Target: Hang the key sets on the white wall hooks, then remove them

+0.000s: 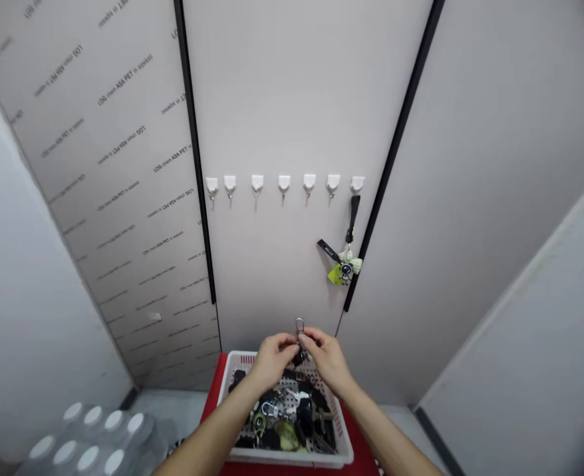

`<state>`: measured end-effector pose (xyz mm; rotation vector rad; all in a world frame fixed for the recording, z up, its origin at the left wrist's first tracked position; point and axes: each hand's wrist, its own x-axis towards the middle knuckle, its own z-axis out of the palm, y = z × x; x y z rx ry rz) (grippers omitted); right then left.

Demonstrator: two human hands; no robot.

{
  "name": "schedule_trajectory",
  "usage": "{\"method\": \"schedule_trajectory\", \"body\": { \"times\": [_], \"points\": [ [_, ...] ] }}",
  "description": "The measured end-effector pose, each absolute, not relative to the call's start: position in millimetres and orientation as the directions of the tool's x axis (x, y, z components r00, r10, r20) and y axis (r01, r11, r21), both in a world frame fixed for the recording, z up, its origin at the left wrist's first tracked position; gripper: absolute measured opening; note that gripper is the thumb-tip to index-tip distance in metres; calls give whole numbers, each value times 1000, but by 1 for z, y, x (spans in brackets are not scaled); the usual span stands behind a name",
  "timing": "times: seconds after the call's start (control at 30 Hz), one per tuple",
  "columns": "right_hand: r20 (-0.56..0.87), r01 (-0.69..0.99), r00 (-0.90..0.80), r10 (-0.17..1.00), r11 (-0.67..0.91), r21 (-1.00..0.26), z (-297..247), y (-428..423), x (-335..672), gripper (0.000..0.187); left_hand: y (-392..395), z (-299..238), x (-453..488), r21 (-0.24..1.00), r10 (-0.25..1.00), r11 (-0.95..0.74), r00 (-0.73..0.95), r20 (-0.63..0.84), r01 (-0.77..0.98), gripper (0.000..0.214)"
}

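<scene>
Above the far part of a white plastic basket (347,444), both hands meet around a keychain (300,324) with a metal clip at its top and dark parts below. My left hand (274,360) pinches it from the left side. On the other side, my right hand (326,357) has thumb and fingers closed on it near the clip. The fingers hide much of its middle. Inside the basket lie several mixed keychains, among them a yellow-green one (286,436), black pieces and metal clips.
A row of several white adhesive hooks (284,182) runs along the wall panel. From the rightmost hangs a keychain with a black strap and small figure (346,270). The basket stands on a red surface (213,390). White-capped bottles (88,456) stand at lower left.
</scene>
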<state>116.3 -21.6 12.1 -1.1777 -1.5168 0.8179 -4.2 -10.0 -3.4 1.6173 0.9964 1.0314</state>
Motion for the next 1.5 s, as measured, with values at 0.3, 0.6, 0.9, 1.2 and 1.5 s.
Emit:
{"method": "schedule_trajectory", "body": {
  "times": [0.3, 0.6, 0.9, 1.2, 1.5],
  "points": [
    [357, 70, 136, 924, 350, -934, 104, 24, 127, 20, 38, 82, 31, 924, 927, -366, 135, 351, 112, 17],
    [397, -97, 276, 876, 436, -895, 190, 65, 146, 12, 79, 172, 69, 878, 901, -430, 42, 432, 210, 20],
    [404, -31, 318, 858, 435, -900, 212, 89, 149, 12, 99, 194, 75, 885, 920, -362, -40, 390, 292, 19],
    [446, 139, 374, 813, 426, -894, 199, 105, 154, 17, 104, 184, 81, 892, 935, -343, 17, 354, 293, 20],
    [593, 442, 425, 684, 415, -796, 170, 87, 159, 19, 68, 135, 42, 918, 957, -288, 120, 264, 271, 26]
  ]
}}
